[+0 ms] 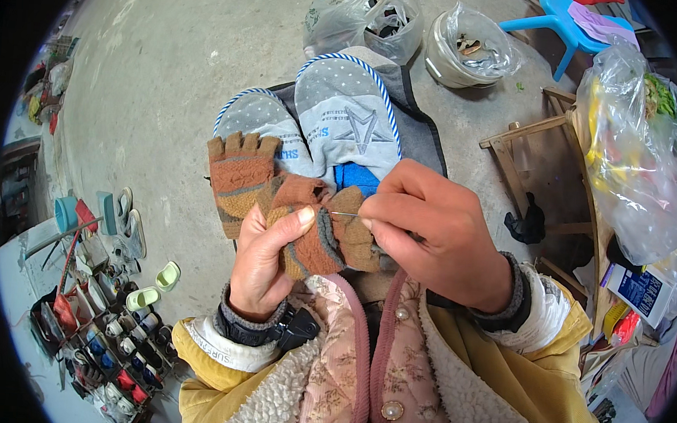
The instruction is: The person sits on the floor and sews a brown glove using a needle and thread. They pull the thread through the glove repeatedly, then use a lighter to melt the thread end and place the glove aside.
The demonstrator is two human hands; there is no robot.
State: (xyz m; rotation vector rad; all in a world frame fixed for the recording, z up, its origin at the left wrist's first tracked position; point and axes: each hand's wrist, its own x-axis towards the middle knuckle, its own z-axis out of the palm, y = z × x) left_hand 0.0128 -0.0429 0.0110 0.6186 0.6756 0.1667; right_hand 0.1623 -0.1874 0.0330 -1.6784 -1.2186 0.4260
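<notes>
My left hand [270, 254] grips a brown and rust knitted fingerless glove [301, 252] with grey bands, thumb pressed on its front. My right hand [422, 232] pinches a thin needle [342, 212] against the glove's upper part, its fingertips at the needle's right end. A second, similar glove [240, 174] lies to the left, fingers upward. Beneath and beyond the gloves are two grey dotted slippers [345, 96] with striped trim, a blue patch [356, 178] and a dark grey cloth [416, 139] under them.
Plastic bags [366, 19] and a lined bucket [465, 49] stand ahead. At right are a blue stool [560, 16], a wooden frame [521, 137] and a large clear bag [633, 152]. A shoe rack [120, 353] and green sandals [156, 286] are at lower left.
</notes>
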